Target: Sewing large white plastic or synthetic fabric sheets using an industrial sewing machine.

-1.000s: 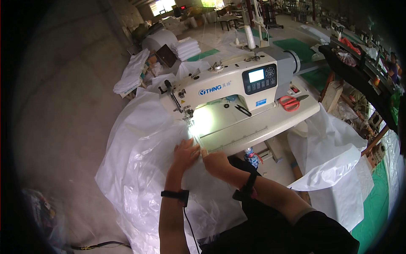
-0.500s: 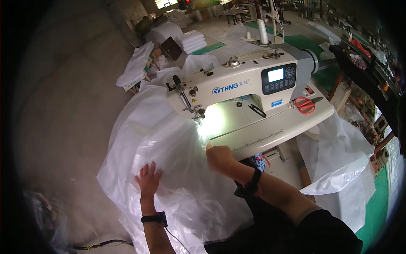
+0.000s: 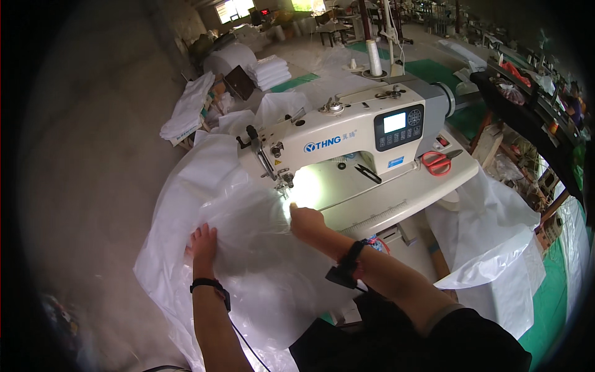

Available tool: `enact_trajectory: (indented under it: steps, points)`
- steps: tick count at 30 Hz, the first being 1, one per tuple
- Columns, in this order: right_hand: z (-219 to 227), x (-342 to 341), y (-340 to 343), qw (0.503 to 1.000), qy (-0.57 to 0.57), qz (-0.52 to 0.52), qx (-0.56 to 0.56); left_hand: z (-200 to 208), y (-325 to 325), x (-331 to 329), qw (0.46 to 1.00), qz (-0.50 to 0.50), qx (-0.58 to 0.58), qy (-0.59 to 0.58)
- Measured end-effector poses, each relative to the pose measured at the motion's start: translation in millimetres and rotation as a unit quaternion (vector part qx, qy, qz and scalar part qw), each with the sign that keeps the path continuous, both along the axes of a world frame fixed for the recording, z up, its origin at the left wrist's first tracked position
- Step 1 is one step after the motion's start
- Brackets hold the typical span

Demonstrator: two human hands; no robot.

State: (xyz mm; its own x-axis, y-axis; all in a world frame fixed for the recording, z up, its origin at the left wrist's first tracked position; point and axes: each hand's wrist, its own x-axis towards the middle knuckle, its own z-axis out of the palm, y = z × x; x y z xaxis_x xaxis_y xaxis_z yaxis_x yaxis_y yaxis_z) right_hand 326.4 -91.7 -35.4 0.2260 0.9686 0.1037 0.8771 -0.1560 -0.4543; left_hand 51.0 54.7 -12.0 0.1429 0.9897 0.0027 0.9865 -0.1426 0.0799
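Note:
A translucent white plastic sheet [image 3: 248, 273] drapes in folds from the sewing machine [image 3: 347, 127] over the near left side. My left hand [image 3: 202, 243] lies on it with the fingers outstretched. Close to the lit needle area, my right hand [image 3: 307, 224] is closed on the sheet's right edge, thumb side toward the presser foot [image 3: 285, 189]. Where the sheet passes under the foot, glare hides the detail. Black thread snips [image 3: 368, 173] and red-handled scissors [image 3: 437, 163] rest on the machine bed, to the right.
A white thread cone [image 3: 374, 59] stands behind the machine. Folded white stacks [image 3: 271, 71] and a large white roll [image 3: 230, 59] are at the back left. More white sheeting [image 3: 483, 229] hangs at the right, beside a cluttered dark shelf [image 3: 527, 111].
Both hands have moved forward with the sheet, and my right hand is now nearer the needle. The head view has shifted slightly; the snips and scissors stay put on the bed.

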Motion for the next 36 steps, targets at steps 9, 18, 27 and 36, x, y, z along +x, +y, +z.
enact_trajectory:
  steps: [9, 18, 27, 36]
  points:
    - [-26, 27, -157, 0.77, 0.61, 0.071, -0.174, 1, -192, 61, 0.896, -0.381, 0.159, -0.164]
    - [-54, 17, -228, 0.67, 0.735, -0.051, -0.087, -9, -310, 40, 0.944, -0.254, -0.185, 0.095]
    - [-50, 13, -268, 0.708, 0.705, -0.013, -0.039, -12, -367, 91, 0.919, -0.307, 0.175, -0.174]
    - [-57, 18, -274, 0.743, 0.67, -0.005, 0.009, -33, -351, 106, 0.906, -0.324, 0.067, -0.265]
